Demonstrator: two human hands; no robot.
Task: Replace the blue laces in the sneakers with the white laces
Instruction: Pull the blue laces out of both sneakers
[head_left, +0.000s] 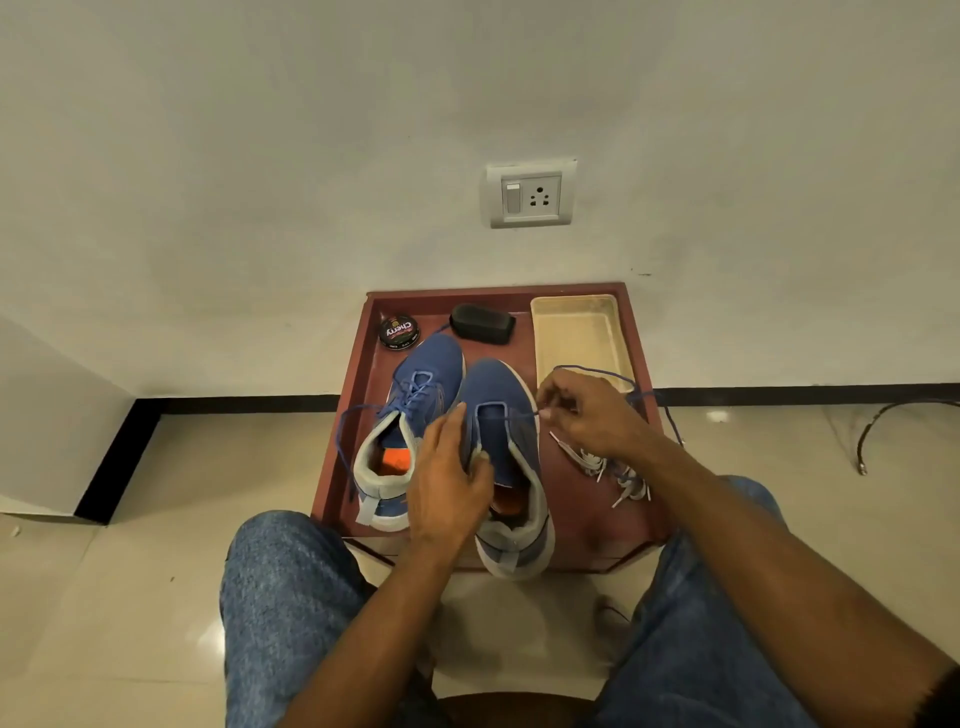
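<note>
Two blue sneakers stand on a low red-brown table (592, 525). The left sneaker (410, 395) keeps its blue lace threaded, with one end trailing off the table's left side. My left hand (449, 480) grips the right sneaker (501, 415) by its left side and tongue. My right hand (587, 410) pinches the blue lace (511, 416) just right of that sneaker, pulled taut out of an eyelet. The rest of this lace loops behind my hand and hangs over the table's right edge. The white laces (608, 467) lie bundled under my right wrist.
At the table's back are a shoe-polish tin (399, 331), a black brush (482, 323) and an empty beige tray (579, 332). A wall with a socket (531, 193) rises behind. My knees in jeans flank the table's front. A dark cable (883, 421) lies on the floor at right.
</note>
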